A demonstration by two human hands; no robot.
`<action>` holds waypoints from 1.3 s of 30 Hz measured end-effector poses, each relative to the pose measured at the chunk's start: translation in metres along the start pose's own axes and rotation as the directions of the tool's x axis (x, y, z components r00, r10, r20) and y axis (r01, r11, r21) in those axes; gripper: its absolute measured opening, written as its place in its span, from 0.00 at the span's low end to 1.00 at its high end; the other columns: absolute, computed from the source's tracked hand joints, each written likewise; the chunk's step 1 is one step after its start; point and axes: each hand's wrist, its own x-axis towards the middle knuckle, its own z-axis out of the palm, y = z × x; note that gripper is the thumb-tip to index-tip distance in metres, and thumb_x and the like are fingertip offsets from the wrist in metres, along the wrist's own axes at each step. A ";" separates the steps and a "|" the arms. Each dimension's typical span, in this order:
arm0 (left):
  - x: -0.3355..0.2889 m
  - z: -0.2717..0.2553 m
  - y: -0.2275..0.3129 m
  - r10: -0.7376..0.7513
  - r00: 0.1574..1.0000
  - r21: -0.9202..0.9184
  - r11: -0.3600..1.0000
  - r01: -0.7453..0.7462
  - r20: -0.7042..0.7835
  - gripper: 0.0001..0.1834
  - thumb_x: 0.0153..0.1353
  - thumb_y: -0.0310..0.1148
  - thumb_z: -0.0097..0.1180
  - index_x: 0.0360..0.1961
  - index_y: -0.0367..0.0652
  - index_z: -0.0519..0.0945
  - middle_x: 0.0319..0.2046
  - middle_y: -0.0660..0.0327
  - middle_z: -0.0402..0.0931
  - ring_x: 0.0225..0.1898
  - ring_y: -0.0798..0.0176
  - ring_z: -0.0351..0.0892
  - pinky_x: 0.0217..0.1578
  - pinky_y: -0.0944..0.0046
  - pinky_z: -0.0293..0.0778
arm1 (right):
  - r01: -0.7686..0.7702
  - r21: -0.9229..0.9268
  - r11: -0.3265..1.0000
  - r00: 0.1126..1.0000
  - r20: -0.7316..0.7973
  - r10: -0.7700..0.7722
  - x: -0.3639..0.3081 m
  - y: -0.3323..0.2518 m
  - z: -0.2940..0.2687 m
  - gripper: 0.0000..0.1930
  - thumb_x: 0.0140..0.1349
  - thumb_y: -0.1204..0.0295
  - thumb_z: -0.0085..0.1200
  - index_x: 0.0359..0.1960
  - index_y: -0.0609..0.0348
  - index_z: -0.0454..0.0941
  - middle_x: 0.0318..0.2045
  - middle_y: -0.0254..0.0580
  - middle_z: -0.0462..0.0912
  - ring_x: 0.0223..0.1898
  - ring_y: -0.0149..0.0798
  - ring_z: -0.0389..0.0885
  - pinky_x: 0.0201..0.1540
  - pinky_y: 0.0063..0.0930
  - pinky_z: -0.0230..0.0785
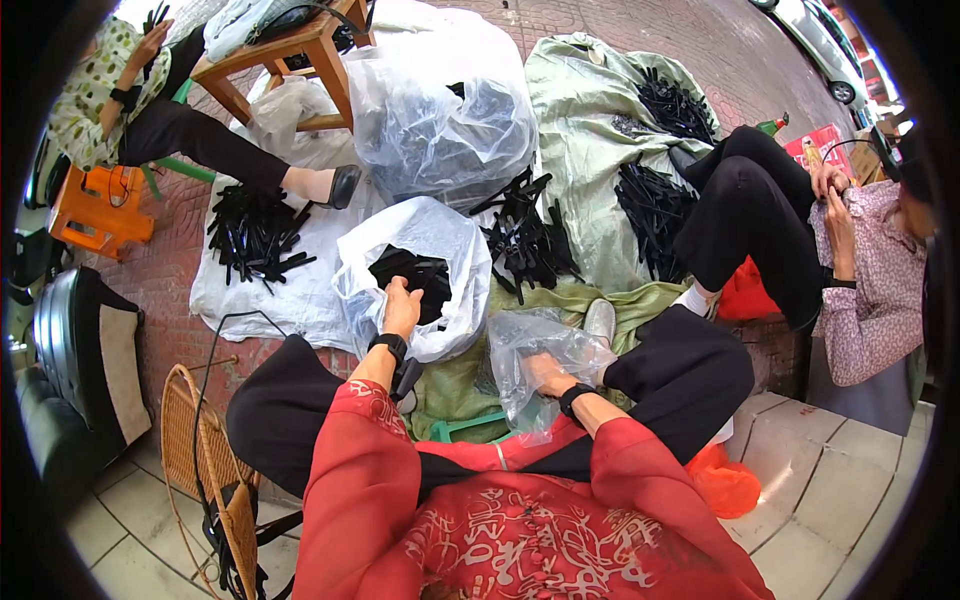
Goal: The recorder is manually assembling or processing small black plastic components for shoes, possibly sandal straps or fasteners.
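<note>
My left hand (402, 308) reaches over the near rim of a white plastic bag (352, 262), its fingers curled down onto black strips (432, 275) inside. The strips are flat and narrow; their exact kind does not show. Between my knees, my right hand (546, 374) is at a clear plastic bag (515, 345). The film wraps around that hand and blurs its fingers, so what they grip cannot be made out. Loose piles of similar black strips lie beyond the white bag, one pile (525, 235) to its right and another (256, 235) to its left.
A large filled plastic bag (440, 130) stands farther off beside a wooden stool (320, 55). A green cloth (570, 110) bears more strips. One person (100, 100) sits at far left, another (870, 270) at right. A wicker basket (180, 430) is by my left knee.
</note>
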 end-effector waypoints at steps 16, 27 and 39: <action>-0.006 -0.008 0.012 0.185 0.979 0.034 0.983 -0.182 -0.090 0.09 0.44 0.34 0.55 0.18 0.39 0.75 0.22 0.53 0.71 0.29 0.53 0.71 0.31 0.56 0.66 | 0.020 0.463 0.886 1.000 -0.013 -0.016 -0.024 -0.012 -0.021 0.07 0.48 0.75 0.45 0.19 0.67 0.72 0.14 0.48 0.77 0.12 0.38 0.76 0.10 0.29 0.67; -0.041 -0.068 0.084 -0.192 0.902 -0.790 0.435 0.431 0.386 0.14 0.49 0.18 0.48 0.38 0.31 0.63 0.26 0.51 0.72 0.23 0.61 0.76 0.20 0.66 0.75 | 0.162 -0.025 0.986 0.986 -0.023 -0.163 -0.044 -0.037 -0.055 0.06 0.38 0.76 0.50 0.21 0.60 0.73 0.13 0.40 0.73 0.14 0.35 0.74 0.15 0.28 0.64; -0.105 -0.119 0.171 0.271 0.842 -0.842 0.428 0.328 0.466 0.22 0.57 0.25 0.42 0.53 0.43 0.59 0.21 0.64 0.64 0.14 0.78 0.58 0.12 0.78 0.54 | 0.556 0.687 0.467 0.829 -0.497 -0.256 -0.144 -0.068 -0.161 0.07 0.51 0.79 0.47 0.31 0.63 0.75 0.21 0.34 0.76 0.22 0.25 0.73 0.24 0.18 0.65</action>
